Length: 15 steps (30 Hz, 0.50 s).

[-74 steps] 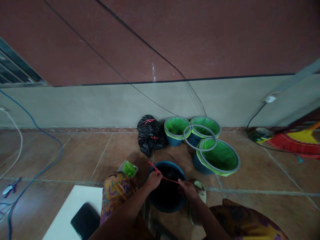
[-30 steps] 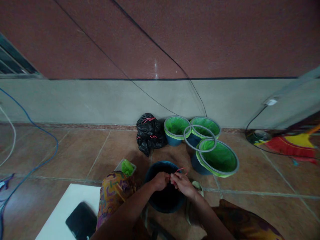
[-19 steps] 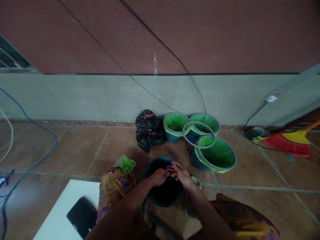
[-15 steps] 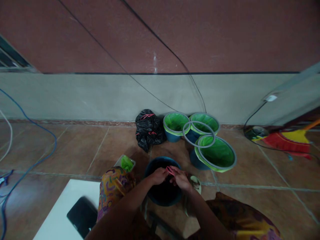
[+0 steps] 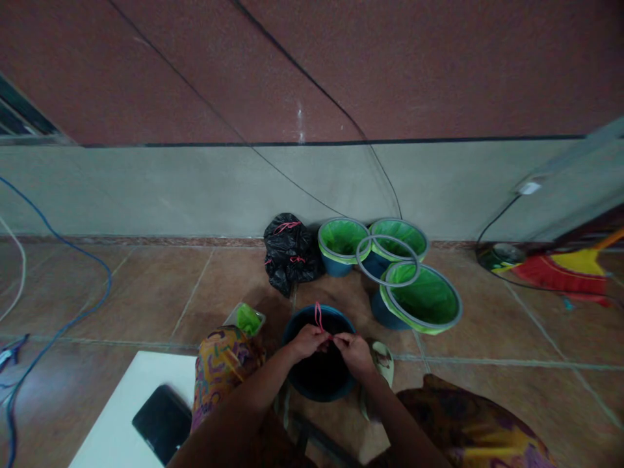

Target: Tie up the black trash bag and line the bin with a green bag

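A pink drawstring (image 5: 318, 316) stretches between my hands, and a loop of it stands up above my left fingers. My left hand (image 5: 309, 342) pinches it on one side. Close by on the other side, my right hand (image 5: 355, 354) is closed on the same drawstring with its fingertips. Both hands are over a dark blue bin (image 5: 294, 320) on the floor between my legs. The bin's inside looks black, and I cannot make out what it contains. My forearms cover part of its near side.
Behind the bin lie tied black garbage bags (image 5: 288, 250). Several green-lined bins (image 5: 424, 296) stand to the right, with a loose grey ring (image 5: 361, 265) across them. A tray with green plastic (image 5: 247, 320) sits left. A phone (image 5: 163, 422) rests on a white board (image 5: 114, 403).
The drawstring was bunched between my raised hands; now a loop stands up and the rest is drawn across. My hands have lowered slightly and the right has turned inward.
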Available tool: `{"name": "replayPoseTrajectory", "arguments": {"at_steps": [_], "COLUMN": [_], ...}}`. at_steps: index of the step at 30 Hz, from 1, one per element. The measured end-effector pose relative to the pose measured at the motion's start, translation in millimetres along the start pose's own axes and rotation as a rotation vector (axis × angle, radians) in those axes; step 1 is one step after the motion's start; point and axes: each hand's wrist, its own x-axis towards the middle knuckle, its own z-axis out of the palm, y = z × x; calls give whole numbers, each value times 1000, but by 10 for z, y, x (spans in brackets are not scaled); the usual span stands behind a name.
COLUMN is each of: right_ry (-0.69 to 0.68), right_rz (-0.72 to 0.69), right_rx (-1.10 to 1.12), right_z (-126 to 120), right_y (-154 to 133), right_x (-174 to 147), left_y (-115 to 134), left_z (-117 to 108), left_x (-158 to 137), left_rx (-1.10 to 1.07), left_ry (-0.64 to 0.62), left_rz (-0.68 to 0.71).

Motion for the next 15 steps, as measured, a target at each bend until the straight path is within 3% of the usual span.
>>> {"name": "replayPoseTrajectory", "arguments": {"at_steps": [3, 8, 12, 15], "right_ry": [-27, -93, -206, -123], "right_rz": [-18, 89, 112, 49], "right_rx": [-45, -1, -86, -279], "right_z": [-6, 44, 2, -72], "right_y": [-8, 45, 109, 106], "right_x": [-38, -152, -182, -97], "left_y": [29, 57, 72, 104], "left_z": [-10, -10, -29, -33], "left_x": [-12, -4, 10, -12], "left_rx": [-37, -29, 256, 488], "left_ry": [34, 84, 88, 87], "left_rz": [-11, -5, 83, 201]}}
